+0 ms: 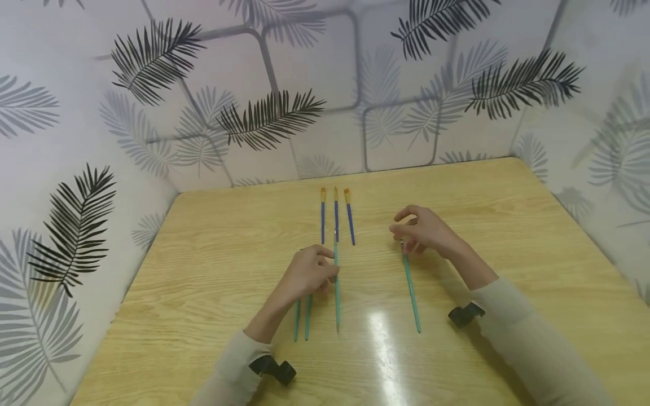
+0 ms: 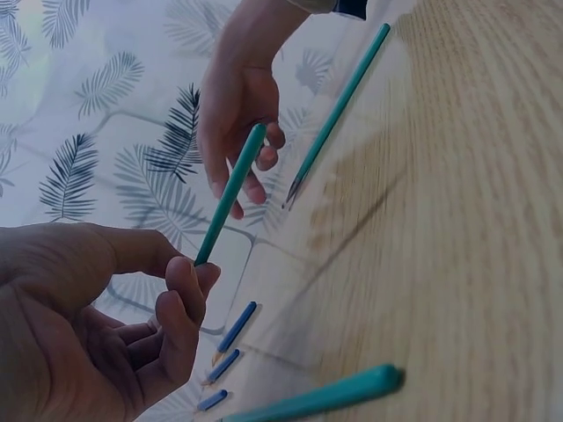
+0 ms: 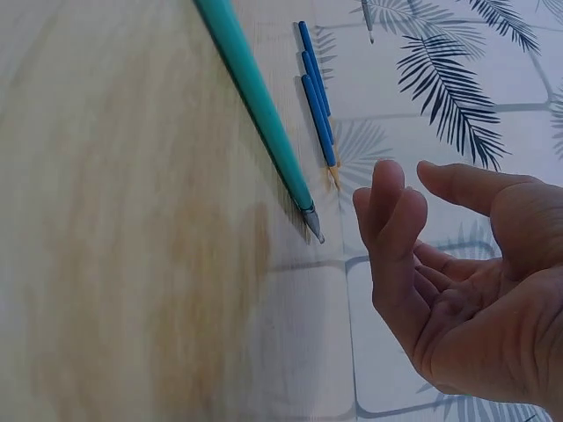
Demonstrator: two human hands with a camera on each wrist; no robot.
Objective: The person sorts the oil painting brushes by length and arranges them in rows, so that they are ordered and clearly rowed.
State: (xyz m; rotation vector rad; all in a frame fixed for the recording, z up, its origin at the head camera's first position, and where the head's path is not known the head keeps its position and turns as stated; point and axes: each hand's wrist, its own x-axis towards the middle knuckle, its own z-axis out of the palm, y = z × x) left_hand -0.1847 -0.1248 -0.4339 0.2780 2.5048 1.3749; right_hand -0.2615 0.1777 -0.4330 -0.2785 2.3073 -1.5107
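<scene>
My left hand (image 1: 311, 272) pinches a slim green paintbrush (image 2: 230, 198) between thumb and fingertips, raised over the table with its bristle end pointing away from me. Two more green paintbrushes (image 1: 307, 318) lie side by side below that hand, which partly hides them. Over to the right, a fourth brush, the right green paintbrush (image 1: 411, 290), rests on the wood. Close above its bristle tip is my right hand (image 1: 426, 230), fingers loosely bent and thumb apart from them. The right wrist view shows nothing between the thumb and fingers.
Three blue paintbrushes (image 1: 336, 217) with golden-brown bristles lie in a row farther back, just beyond my left hand. The wooden table (image 1: 213, 254) ends at a leaf-patterned wall (image 1: 315, 67). A streak of glare (image 1: 381, 349) crosses the near tabletop.
</scene>
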